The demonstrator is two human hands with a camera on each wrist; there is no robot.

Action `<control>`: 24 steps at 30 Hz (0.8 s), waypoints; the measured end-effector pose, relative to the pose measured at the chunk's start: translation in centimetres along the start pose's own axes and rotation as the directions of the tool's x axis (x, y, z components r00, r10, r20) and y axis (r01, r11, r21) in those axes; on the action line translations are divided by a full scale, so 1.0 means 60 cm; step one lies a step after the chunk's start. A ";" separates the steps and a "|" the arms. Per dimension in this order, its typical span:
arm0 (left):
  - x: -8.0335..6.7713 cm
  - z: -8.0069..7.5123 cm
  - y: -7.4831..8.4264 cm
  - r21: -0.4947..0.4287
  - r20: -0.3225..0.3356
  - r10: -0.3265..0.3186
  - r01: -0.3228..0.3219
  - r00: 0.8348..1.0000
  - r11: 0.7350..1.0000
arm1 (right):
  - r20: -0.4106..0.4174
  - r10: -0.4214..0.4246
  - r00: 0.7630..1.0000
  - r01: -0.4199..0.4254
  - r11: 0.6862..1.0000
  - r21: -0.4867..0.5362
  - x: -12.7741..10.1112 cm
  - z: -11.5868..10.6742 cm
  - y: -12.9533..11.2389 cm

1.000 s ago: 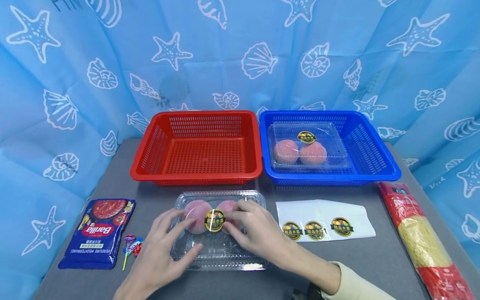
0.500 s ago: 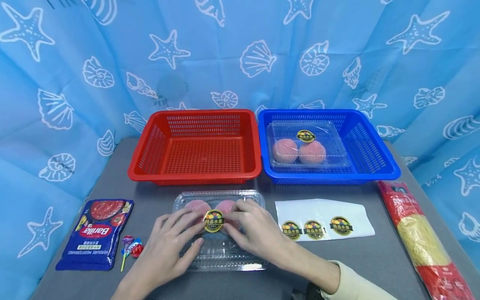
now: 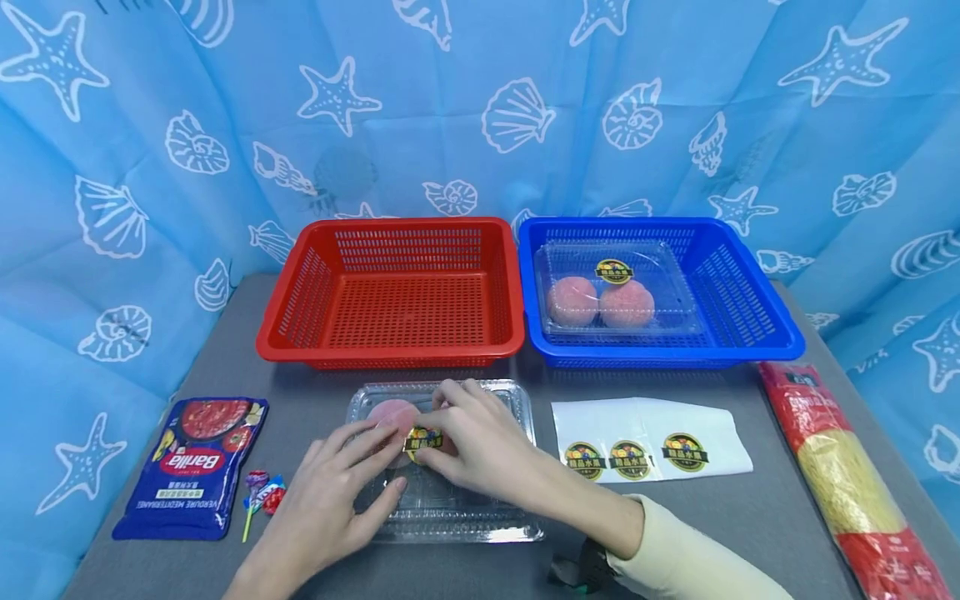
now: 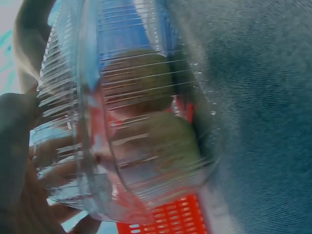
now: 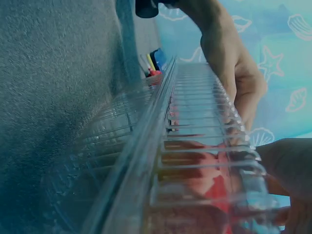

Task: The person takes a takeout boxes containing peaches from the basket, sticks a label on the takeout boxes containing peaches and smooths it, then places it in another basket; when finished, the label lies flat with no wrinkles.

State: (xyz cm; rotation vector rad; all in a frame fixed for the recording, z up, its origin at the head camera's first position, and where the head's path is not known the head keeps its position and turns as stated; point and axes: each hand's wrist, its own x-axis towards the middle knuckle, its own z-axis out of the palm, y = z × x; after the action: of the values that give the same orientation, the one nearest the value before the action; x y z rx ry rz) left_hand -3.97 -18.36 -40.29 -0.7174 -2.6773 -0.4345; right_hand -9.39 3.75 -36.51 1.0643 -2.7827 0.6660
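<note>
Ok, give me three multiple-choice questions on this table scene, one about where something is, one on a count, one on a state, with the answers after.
1. Where is the clear box that already bears a sticker and holds two peaches?
A. in the red basket
B. in the blue basket
C. on the sauce pouch

2. How many round stickers are on the white backing sheet?
A. one
B. three
C. five

3. What state is the red basket in?
A. empty
B. full of noodles
C. upside down

Answers:
1. B: the head view shows that box inside the blue basket.
2. B: three stickers sit in a row on the sheet's left part.
3. A: only its bare mesh floor shows, open side up.

Meanwhile the left hand and right hand rest on the near clear box around its sticker.
</note>
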 end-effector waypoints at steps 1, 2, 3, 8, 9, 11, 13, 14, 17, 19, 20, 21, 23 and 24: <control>0.000 0.000 0.000 0.000 0.002 -0.002 0.002 1.000 1.000 | 0.009 0.004 1.000 -0.003 1.000 -0.010 0.003 0.003 -0.001; 0.000 0.000 0.000 0.002 0.006 -0.003 0.003 1.000 1.000 | 0.017 0.008 1.000 -0.008 1.000 -0.020 0.005 0.005 -0.001; 0.000 -0.001 0.000 0.004 0.010 -0.003 0.003 1.000 1.000 | 0.022 0.007 1.000 -0.006 1.000 -0.029 0.007 0.008 -0.001; 0.002 -0.001 0.001 0.012 0.017 -0.002 0.001 1.000 1.000 | 0.031 -0.026 0.999 0.028 0.997 -0.067 0.008 0.018 -0.001; 0.002 -0.001 0.002 0.018 0.018 0.001 -0.001 1.000 1.000 | 0.029 -0.028 0.999 0.030 0.997 -0.069 0.007 0.018 0.000; 0.003 -0.001 0.003 0.034 0.026 0.002 -0.003 1.000 0.999 | 0.023 -0.019 1.000 0.021 0.997 -0.073 0.004 0.018 0.003; 0.003 -0.002 0.004 0.049 0.036 0.001 -0.003 0.999 0.999 | 0.016 -0.005 1.000 0.007 0.997 -0.076 -0.001 0.016 0.007; 0.004 -0.002 0.005 0.055 0.042 -0.002 -0.001 0.999 0.999 | 0.014 0.006 1.000 -0.005 0.997 -0.080 -0.004 0.015 0.008; 0.003 -0.004 0.006 0.061 0.055 -0.014 0.011 0.998 0.998 | 0.003 0.034 0.999 -0.034 0.995 -0.090 -0.012 0.011 0.015; 0.003 -0.004 0.007 0.059 0.055 -0.019 0.016 0.998 0.998 | -0.012 0.053 0.999 -0.053 0.994 -0.095 -0.018 0.007 0.020; 0.003 -0.004 0.007 0.060 0.054 -0.021 0.018 0.998 0.998 | -0.018 0.065 0.998 -0.066 0.994 -0.092 -0.020 0.005 0.022; 0.002 -0.004 0.006 0.060 0.049 -0.019 0.016 0.999 0.998 | -0.026 0.072 0.997 -0.074 0.994 -0.085 -0.023 0.003 0.025; 0.002 -0.003 0.006 0.061 0.038 -0.014 0.012 0.999 0.998 | -0.033 0.086 0.996 -0.088 0.994 -0.066 -0.028 -0.001 0.031; 0.001 -0.002 0.005 0.061 0.033 -0.011 0.009 0.999 0.998 | -0.035 0.087 0.996 -0.089 0.994 -0.057 -0.030 -0.003 0.034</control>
State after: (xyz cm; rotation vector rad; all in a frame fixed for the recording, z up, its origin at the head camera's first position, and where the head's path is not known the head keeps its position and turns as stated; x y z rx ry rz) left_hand -3.83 -18.11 -40.09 -0.6999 -2.7133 -0.3447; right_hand -9.34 6.27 -37.52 0.9174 -2.8162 0.6011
